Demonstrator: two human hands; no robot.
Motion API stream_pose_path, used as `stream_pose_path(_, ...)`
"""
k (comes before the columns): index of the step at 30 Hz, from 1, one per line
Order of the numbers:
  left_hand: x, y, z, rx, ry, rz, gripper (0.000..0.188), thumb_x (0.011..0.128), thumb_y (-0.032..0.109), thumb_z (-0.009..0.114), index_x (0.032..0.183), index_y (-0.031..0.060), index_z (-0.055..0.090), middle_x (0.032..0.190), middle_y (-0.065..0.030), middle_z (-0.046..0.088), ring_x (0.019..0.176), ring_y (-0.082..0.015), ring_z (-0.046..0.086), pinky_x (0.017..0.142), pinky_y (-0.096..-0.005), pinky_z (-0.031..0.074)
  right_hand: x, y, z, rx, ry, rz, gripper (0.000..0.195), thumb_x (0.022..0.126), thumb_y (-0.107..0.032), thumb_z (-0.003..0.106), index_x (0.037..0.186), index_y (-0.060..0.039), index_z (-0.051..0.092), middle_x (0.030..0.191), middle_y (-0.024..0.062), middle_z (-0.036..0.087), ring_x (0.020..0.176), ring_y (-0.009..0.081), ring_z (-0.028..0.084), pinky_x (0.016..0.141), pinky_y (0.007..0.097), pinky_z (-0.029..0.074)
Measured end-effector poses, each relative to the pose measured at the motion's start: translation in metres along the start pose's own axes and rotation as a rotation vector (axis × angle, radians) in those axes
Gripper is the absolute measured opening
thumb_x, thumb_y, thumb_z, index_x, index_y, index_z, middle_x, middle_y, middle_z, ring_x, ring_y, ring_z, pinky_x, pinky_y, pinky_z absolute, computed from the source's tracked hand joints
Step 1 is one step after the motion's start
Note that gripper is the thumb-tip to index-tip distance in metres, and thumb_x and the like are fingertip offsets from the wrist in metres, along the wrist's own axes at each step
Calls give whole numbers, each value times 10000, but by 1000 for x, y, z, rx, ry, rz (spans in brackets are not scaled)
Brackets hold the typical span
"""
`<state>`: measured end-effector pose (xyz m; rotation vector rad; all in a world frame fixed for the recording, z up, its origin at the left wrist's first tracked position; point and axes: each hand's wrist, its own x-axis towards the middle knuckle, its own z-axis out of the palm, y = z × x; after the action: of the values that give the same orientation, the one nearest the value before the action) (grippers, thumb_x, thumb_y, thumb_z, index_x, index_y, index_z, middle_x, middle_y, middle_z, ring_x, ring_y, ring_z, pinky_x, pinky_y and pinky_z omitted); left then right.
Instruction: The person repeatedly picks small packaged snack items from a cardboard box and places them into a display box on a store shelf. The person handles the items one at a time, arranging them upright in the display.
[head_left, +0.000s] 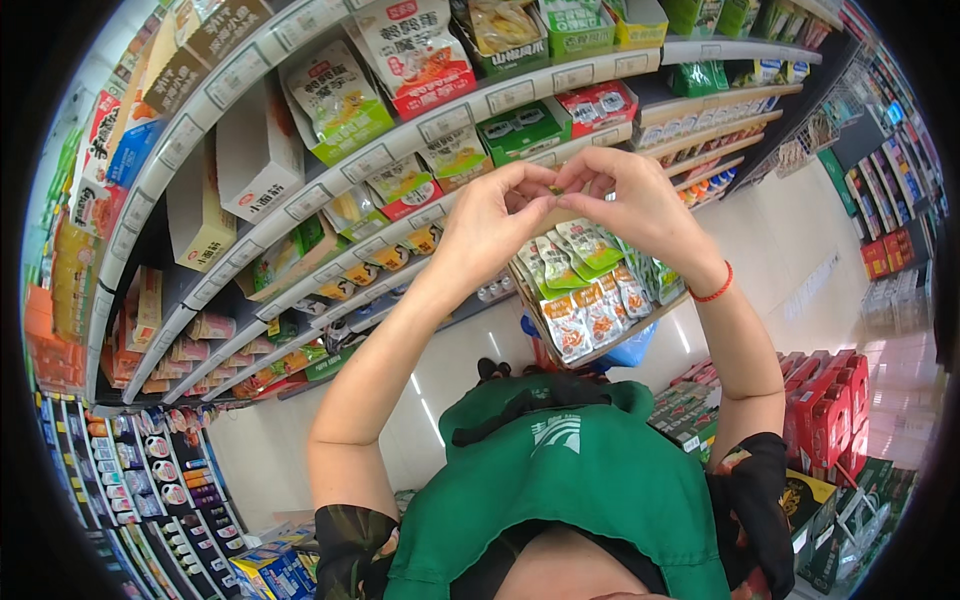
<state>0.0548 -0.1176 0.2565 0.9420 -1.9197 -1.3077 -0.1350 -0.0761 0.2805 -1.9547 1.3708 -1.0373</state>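
Observation:
My left hand (501, 219) and my right hand (626, 199) meet in front of the shelves, fingertips together. Between them is something small and dark, too small to name; the fingers hide most of it. Below the hands stands an open cardboard box (634, 335) holding green-and-white snack pouches (589, 244) and orange-and-white snack pouches (568, 328). Beyond the hands, a green display box (523, 129) and a red display box (598, 105) sit on a shelf. A red cord bracelet (716, 285) circles my right wrist.
Curved shelf edges (442, 124) with price labels run across the upper left, close to my left arm. A white carton (259, 150) stands on one shelf. Stacked red packs (825, 412) and green cartons (686, 412) stand at the right. Another shelf unit (139, 465) is at lower left.

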Motion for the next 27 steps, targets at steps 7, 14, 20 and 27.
stream_pose_path(7,-11,-46,47,-67,-24,-155,215,894,63,611,1101,8,612,942,-40,666,826,-74,605,746,-218,485,-34,41,11,3,-91,189,164,793,-97,700,913,3,652,788,48,659,653,90,566,605,245,473)
stream_pose_path(14,-25,-100,87,-24,-97,-231,203,868,89,647,1052,5,632,905,-35,671,776,-82,604,725,-251,505,-73,92,36,48,-144,290,155,776,-100,714,893,-14,660,764,38,668,620,82,577,567,249,470)
stream_pose_path(20,-35,-138,108,63,-187,-367,235,848,100,672,1059,1,642,951,-82,688,825,-117,647,735,-277,532,-104,138,68,191,-207,430,192,771,-162,727,885,-19,668,776,87,683,682,177,641,643,304,510)
stream_pose_path(27,-47,-181,134,132,-209,-458,220,831,46,641,1039,-23,654,953,-122,703,858,-171,677,766,-293,537,-127,171,99,234,-289,568,210,763,-161,745,895,-18,666,790,76,680,718,154,645,653,287,515)
